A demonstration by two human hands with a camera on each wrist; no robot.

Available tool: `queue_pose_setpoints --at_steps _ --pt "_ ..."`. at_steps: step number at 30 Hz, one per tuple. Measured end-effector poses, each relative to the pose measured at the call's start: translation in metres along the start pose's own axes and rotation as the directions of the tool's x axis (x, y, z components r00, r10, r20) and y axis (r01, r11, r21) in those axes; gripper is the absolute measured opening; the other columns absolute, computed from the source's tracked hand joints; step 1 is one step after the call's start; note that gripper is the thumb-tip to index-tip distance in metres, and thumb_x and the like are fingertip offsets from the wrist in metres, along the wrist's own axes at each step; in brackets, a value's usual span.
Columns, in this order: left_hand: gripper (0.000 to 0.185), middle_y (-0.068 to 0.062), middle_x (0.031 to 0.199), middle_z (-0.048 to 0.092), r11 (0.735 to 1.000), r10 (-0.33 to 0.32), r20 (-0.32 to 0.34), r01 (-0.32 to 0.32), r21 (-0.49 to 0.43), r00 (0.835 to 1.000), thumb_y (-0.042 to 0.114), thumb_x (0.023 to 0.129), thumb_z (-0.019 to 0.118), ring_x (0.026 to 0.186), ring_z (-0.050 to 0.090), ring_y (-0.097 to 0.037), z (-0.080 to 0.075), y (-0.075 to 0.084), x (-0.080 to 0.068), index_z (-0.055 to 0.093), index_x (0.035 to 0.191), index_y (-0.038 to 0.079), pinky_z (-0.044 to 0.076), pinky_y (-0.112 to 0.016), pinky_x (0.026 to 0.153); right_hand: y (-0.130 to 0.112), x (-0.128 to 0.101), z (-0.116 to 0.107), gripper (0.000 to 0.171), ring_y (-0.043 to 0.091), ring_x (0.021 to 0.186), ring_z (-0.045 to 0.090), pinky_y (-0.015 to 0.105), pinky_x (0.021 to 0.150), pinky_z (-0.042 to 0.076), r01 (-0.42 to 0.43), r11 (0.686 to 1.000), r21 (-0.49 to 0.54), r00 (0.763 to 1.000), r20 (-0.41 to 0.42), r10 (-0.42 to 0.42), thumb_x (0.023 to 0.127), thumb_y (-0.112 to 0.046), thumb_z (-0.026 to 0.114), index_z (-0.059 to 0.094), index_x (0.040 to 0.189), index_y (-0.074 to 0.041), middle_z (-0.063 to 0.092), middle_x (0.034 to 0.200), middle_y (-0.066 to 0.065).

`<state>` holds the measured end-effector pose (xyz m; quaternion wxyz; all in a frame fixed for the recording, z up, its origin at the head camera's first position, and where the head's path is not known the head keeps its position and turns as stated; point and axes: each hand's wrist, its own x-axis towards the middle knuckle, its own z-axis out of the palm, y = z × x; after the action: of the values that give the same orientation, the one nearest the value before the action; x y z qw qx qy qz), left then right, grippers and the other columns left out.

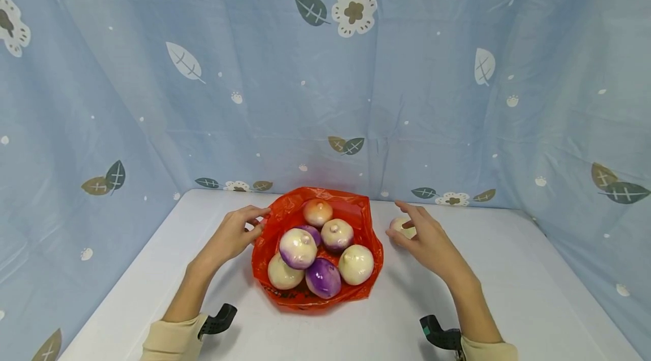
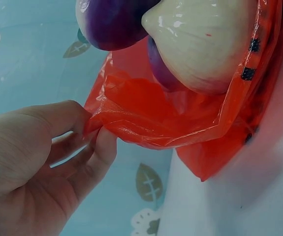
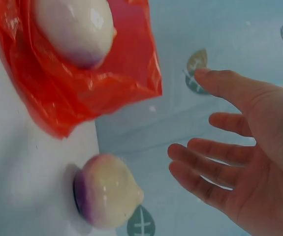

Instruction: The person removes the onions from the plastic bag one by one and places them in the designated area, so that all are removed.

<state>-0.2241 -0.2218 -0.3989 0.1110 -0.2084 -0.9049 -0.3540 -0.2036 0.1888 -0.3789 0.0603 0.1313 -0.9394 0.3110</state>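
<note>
White bench. Red plastic bag at centre, six onions heaped inside; left rim pinched by left hand. Loose onion lying just right of bag, stem sideways, nearest right hand: fingers spread, cupped beside it, not gripping.

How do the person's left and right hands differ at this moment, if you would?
The left hand pinches the edge of the red bag; the right hand holds nothing. The left's fingers are curled, the right's spread open beside the loose onion. Both are over the white table.
</note>
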Motion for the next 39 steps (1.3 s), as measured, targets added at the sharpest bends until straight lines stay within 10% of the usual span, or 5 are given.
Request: queue_pose_setpoints --at_steps 39 --pt "0.033 -0.013 0.112 0.071 1.0 -0.011 0.008 0.011 0.025 1.0 0.0 0.09 0.061 0.087 0.068 -0.021 0.001 0.004 0.0 0.067 0.122 -0.002 0.054 -0.015 0.063 -0.072 -0.008 0.052 0.062 0.018 0.113 0.062 0.038 0.098 0.054 0.293 0.955 -0.052 0.955 0.068 -0.289 0.087 -0.04 0.072 0.045 0.141 -0.029 0.055 0.129 -0.002"
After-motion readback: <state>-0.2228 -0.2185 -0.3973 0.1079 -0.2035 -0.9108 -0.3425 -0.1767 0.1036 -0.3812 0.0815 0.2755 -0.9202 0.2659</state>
